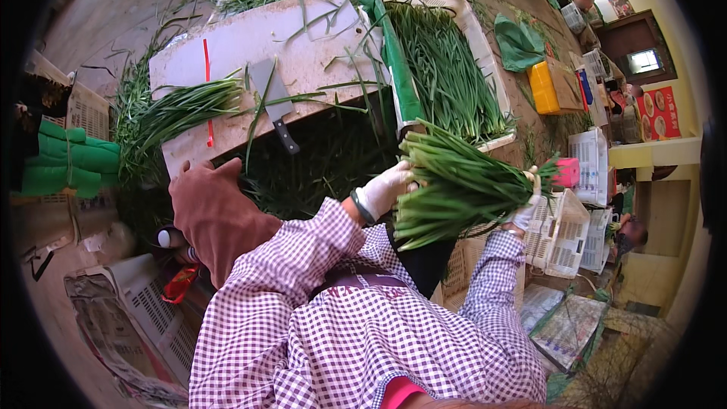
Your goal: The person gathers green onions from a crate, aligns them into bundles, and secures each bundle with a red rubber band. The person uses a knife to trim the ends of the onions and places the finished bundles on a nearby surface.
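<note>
My right hand (526, 212), in a white glove, is closed round the narrow end of a thick bunch of garlic chives (462, 189). The bunch lies sideways in front of me, its stalks fanning out to the left. At that wide end my gloved left hand (386, 191) has its fingers curled against the stalks; part of them is hidden. On the white board (318, 23) ahead lies a cleaver (270, 92), its black handle over the near edge. Left of it, a smaller bunch of garlic chives (185, 108) rests across a red strip (207, 60).
A white crate (496, 68) full of garlic chives stands right of the board, a green cloth (399, 68) over its near side. Brown cloth (219, 216) covers something at my left. Green rolls (68, 159) are far left, a yellow box (541, 87) and stacked crates (560, 231) right.
</note>
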### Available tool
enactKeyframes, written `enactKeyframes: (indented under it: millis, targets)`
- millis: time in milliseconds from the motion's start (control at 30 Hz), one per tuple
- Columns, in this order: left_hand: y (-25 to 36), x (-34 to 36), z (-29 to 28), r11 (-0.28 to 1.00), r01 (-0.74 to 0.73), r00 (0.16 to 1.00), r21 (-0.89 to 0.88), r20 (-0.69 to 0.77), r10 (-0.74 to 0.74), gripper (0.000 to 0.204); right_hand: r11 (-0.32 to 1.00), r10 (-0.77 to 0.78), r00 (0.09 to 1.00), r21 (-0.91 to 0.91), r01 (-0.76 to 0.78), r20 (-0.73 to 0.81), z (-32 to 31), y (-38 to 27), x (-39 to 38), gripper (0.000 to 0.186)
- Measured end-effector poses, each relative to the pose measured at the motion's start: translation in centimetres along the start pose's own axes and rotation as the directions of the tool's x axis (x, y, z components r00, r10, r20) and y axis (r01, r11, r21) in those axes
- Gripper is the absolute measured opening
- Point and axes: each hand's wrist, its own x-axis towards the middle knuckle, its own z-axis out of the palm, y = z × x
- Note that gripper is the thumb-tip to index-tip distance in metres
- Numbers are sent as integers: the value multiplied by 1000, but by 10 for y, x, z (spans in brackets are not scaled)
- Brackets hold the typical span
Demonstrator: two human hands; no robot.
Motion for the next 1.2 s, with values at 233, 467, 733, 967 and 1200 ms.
enactKeyframes:
  millis: [233, 467, 733, 967, 1200]
  targets:
    - [-18, 0, -41, 989, 109, 994, 101, -43, -105, 29, 987, 131, 981, 74, -142, 140, -38, -13, 22, 26]
    - [15, -23, -19, 984, 114, 982, 139, -163, -91, 42, 993, 79, 996, 89, -81, 31, -25, -8, 12, 26]
    - [26, -39, -15, 929, 179, 961, 322, -261, -95, 46, 984, 115, 965, 106, -143, 234, -21, -11, 11, 23]
    - [22, -36, -11, 912, 116, 950, 393, -311, 13, 32, 994, 82, 983, 51, -92, 162, -3, -8, 2, 22]
    - [17, -15, -23, 932, 159, 864, 325, -503, 28, 28, 997, 73, 979, 6, -76, 191, 3, -6, 4, 22]
